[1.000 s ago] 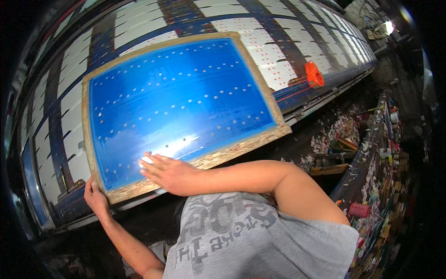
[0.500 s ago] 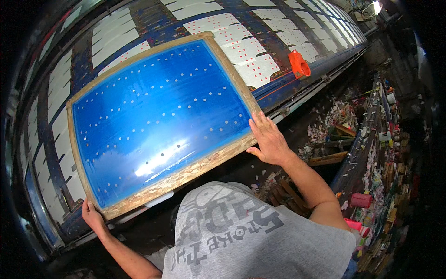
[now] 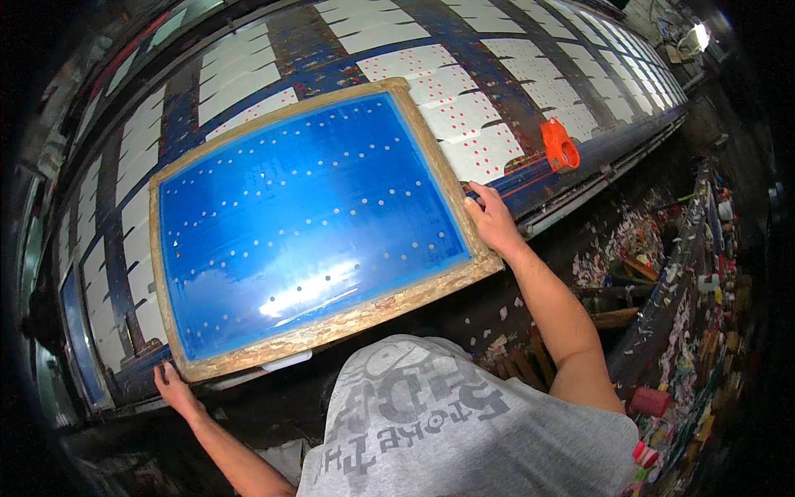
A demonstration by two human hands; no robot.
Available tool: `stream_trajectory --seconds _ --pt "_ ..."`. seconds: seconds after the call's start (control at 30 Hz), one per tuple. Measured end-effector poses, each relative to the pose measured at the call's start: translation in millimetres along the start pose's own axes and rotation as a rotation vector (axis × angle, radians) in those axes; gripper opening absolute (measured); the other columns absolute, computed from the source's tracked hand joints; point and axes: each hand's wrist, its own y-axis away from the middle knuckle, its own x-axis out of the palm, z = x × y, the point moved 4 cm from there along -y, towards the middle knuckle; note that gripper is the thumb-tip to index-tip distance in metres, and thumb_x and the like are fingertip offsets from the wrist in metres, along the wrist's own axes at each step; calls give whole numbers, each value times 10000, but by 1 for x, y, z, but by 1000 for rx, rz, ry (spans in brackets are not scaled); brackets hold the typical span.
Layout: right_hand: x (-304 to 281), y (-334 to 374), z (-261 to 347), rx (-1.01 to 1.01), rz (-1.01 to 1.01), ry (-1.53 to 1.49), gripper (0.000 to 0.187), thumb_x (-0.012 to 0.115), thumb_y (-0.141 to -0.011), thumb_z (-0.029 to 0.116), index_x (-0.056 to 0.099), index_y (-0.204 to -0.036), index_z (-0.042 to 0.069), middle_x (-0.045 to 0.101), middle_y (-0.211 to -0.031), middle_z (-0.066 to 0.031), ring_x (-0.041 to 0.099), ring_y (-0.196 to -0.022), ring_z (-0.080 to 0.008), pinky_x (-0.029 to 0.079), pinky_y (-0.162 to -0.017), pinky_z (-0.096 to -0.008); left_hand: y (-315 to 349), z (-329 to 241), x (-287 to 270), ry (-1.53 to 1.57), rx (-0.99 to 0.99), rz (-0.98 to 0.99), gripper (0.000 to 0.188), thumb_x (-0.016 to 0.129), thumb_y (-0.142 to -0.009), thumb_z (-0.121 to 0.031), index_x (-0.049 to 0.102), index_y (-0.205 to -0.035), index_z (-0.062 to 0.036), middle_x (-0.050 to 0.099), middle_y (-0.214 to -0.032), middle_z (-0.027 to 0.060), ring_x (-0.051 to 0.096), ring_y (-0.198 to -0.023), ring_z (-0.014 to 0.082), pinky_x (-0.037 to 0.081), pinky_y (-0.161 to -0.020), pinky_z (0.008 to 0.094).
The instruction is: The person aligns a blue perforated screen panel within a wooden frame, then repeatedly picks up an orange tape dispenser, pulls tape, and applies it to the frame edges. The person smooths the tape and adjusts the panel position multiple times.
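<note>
A screen printing frame (image 3: 331, 329) with a wooden rim and a blue mesh dotted with small pale spots lies flat on the long table, over white sheets. My right hand (image 3: 494, 222) is at the frame's outer right side, thumb and fingers bent together against the edge; its fingertips are partly hidden. Beside the near left corner is my left hand (image 3: 175, 391), fingers a little apart, at the table's blue edge rail. Beyond the frame's right side lie white sheets with red dots (image 3: 468, 124).
An orange ring-shaped piece (image 3: 561, 146) sits on the table's near rail to the right. White sheets (image 3: 373, 23) run in rows along the table. At right, a trough (image 3: 613, 240) holds scraps, wood pieces and a pink container (image 3: 651, 402). A lamp (image 3: 698, 37) shines far right.
My right hand has gone from lying flat on the frame's right rim to bending at its outer edge. My left fingers have come off the near left corner. The whole view has shifted slightly.
</note>
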Motion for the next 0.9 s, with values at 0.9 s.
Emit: stream_trajectory --seconds 0.9 --pt "18 -6 14 366 -7 -906 312 623 -1126 116 739 -1341 -78 799 -1165 -104 743 -993 -165 593 -883 -338 95 -69 25 709 -190 345 326 690 -1112 -211 675 -1350 12 757 -1314 164 770 -1173 292 659 -1013 491"
